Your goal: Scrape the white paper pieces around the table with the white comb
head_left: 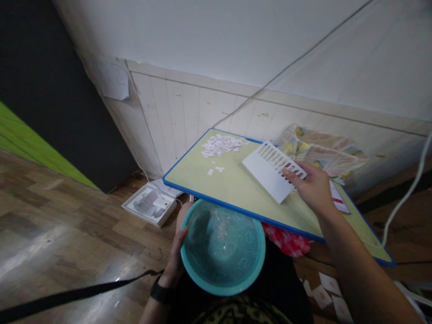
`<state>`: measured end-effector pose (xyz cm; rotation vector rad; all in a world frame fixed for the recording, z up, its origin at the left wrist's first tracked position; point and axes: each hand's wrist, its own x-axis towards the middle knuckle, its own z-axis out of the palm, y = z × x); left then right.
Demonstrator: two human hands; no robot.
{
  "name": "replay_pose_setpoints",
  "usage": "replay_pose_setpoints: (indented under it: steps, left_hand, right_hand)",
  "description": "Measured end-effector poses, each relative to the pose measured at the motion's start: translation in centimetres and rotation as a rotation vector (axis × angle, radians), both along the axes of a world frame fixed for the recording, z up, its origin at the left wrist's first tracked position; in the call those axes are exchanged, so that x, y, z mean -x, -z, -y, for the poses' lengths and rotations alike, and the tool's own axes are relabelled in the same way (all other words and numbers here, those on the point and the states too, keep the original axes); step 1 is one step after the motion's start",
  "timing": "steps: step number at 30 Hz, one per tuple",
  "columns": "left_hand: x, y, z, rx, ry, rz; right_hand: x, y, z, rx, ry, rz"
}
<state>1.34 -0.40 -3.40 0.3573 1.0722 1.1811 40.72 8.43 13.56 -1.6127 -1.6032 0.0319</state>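
With my left hand point(177, 252) I grip the left rim of a turquoise plastic basket point(232, 288), which rests on my lap below the table edge. A few small clear bits lie at its bottom. My right hand point(312, 184) holds a flat white plastic piece point(266, 173) with a row of slots along one edge, tilted over the table. A pile of small white paper scraps point(222, 145) lies at the table's far left corner, with a few loose scraps point(210, 171) nearer me.
The yellow-green table point(229, 184) has a blue edge and stands against the wall. A patterned plastic bag point(324, 150) and a notebook point(339, 200) are at its right. An open white box point(151, 204) sits on the floor at left. A cable point(410, 189) hangs at right.
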Motion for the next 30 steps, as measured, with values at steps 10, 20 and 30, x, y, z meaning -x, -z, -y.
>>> replay_pose_setpoints:
  steps: [10,20,30]
  left_hand:
    - [-0.3,-1.7,0.3,0.016,0.037,0.041]
    - [-0.2,-1.3,0.5,0.01,0.034,0.081]
    - [0.1,-0.1,0.2,-0.088,0.055,0.065]
  right_hand:
    - [7.7,-2.5,-2.4,0.053,-0.237,0.23]
    - [1.8,-4.7,-0.2,0.117,-0.221,0.364]
    - [0.5,-6.9,0.4,0.067,-0.179,0.374]
